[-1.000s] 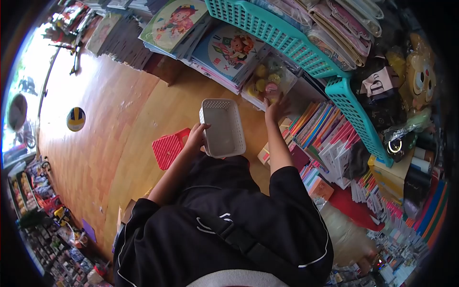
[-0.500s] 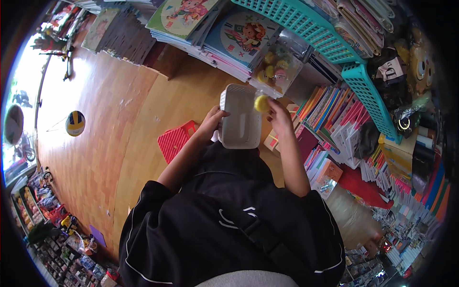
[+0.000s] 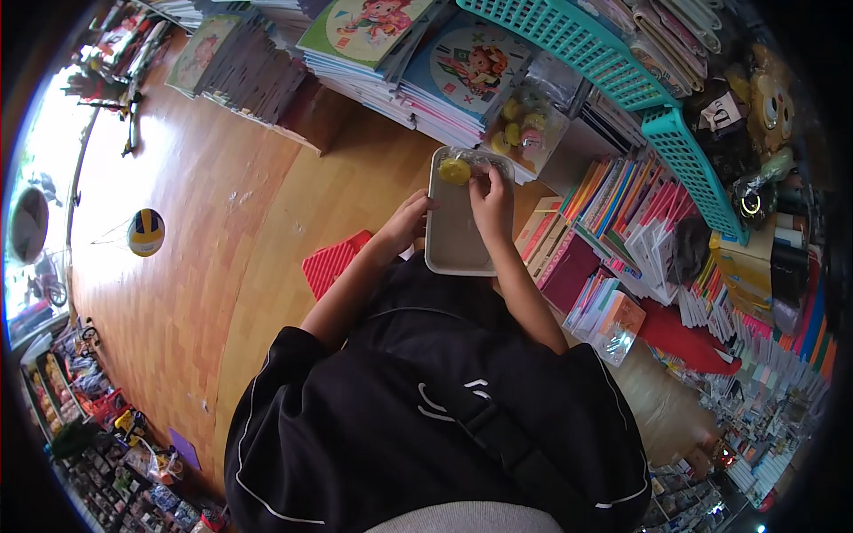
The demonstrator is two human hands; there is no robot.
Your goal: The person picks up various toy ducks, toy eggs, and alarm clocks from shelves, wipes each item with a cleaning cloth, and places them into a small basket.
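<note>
My left hand (image 3: 409,220) grips the left rim of a white plastic basket (image 3: 458,242) held over my lap. Its thumb and fingers close round the edge. My right hand (image 3: 493,202) reaches over the basket's right side, fingers pinched on the clear wrapping of a round yellow item (image 3: 454,171). That item lies within the far end of the basket. Just beyond the basket, a clear bag of yellow and pink round items (image 3: 513,135) rests beside the stacked books. A red ribbed plastic piece (image 3: 334,265) is on the floor left of my forearm.
Picture-covered books (image 3: 466,67) are stacked ahead. Teal baskets (image 3: 613,67) stand at upper right, above rows of thin notebooks (image 3: 613,209) on my right. A yellow, blue and white ball (image 3: 146,233) sits on the wooden floor (image 3: 240,222) at left.
My right hand has moved left, bringing the yellow item from beside the basket's right rim into its far end. My left hand keeps its hold on the basket.
</note>
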